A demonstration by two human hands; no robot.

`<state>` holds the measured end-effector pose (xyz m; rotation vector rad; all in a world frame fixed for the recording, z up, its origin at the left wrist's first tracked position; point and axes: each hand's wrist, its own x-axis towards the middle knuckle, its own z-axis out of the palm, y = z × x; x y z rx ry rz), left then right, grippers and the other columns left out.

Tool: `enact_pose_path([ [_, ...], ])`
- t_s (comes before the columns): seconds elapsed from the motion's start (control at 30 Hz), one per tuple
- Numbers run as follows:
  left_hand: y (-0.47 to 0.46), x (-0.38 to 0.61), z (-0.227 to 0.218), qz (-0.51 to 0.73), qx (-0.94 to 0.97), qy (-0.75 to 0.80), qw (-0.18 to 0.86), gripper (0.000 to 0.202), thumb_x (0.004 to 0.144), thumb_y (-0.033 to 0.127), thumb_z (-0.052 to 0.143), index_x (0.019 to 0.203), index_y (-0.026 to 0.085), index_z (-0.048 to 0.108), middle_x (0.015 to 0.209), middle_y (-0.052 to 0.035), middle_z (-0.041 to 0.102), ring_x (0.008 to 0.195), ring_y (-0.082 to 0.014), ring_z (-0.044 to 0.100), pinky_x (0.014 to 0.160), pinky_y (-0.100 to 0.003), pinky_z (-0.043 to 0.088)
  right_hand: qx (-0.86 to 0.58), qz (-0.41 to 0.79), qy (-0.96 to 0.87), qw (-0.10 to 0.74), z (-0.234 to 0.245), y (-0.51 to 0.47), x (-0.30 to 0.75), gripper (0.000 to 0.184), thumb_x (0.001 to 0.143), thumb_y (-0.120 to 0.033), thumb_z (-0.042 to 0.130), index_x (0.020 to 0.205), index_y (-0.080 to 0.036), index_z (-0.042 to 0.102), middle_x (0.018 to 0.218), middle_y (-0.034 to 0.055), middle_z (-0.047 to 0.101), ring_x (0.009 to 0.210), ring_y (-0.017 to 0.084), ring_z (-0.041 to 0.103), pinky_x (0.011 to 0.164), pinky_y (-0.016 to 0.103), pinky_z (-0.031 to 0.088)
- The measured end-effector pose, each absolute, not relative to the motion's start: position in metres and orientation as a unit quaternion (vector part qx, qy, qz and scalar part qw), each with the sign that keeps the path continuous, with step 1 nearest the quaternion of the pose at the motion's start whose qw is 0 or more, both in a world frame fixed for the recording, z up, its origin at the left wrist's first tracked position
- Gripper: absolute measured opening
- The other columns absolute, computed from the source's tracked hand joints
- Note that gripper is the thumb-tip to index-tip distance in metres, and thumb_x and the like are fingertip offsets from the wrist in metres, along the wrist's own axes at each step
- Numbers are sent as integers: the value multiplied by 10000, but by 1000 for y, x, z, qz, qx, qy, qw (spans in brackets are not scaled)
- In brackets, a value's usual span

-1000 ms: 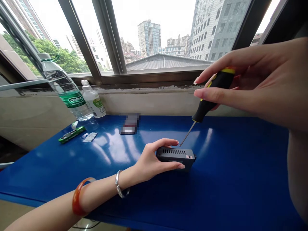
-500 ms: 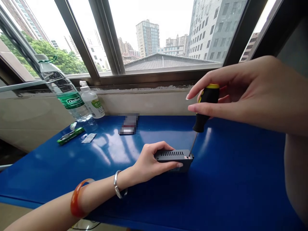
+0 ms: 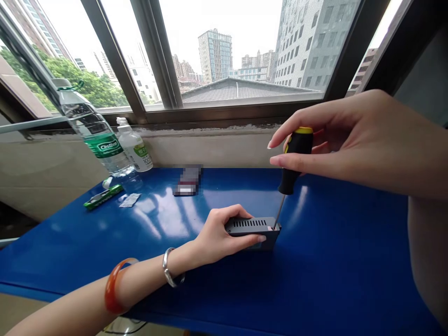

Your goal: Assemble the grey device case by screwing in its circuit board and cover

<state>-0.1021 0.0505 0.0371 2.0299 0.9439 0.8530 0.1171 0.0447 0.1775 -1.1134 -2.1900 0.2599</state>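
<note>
Head view: right hand (image 3: pixel 353 144) pinching black-and-yellow screwdriver (image 3: pixel 296 161), tip touching black vented box (image 3: pixel 252 227), left hand (image 3: pixel 220 231) gripping it.

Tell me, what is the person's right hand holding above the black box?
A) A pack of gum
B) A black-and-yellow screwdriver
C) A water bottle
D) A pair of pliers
B. The right hand pinches a black-and-yellow screwdriver, its thin shaft reaching down to a corner of the black vented box that the left hand grips.

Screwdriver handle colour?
The handle is black with yellow trim, clearest in the head view.
</note>
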Motion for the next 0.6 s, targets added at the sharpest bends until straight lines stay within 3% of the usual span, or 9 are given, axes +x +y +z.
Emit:
enact_pose_path([
  [0.23, 50, -101, 39, 338, 786, 365, 368, 286, 722, 348, 747, 801, 110, 610, 697, 2, 603, 575, -73, 453, 523, -178, 360, -424, 106, -836, 331, 177, 46, 116, 193, 730, -328, 744, 912, -277, 706, 549, -19, 617, 402, 79, 468, 305, 194, 331],
  [0.47, 48, -102, 38, 331, 785, 366, 373, 293, 723, 356, 747, 823, 115, 613, 718, -4, 619, 579, -77, 472, 524, -181, 370, -431, 66, -839, 325, 174, 49, 113, 175, 755, -394, 709, 871, -263, 704, 565, -15, 602, 429, 77, 482, 320, 179, 331],
  [0.6, 48, -102, 39, 332, 787, 361, 375, 298, 724, 362, 747, 827, 117, 611, 750, -21, 647, 597, -88, 506, 531, -185, 386, -436, 70, -840, 316, 170, 54, 113, 285, 812, -435, 630, 1044, -278, 686, 581, -24, 599, 385, 56, 423, 314, 180, 306],
])
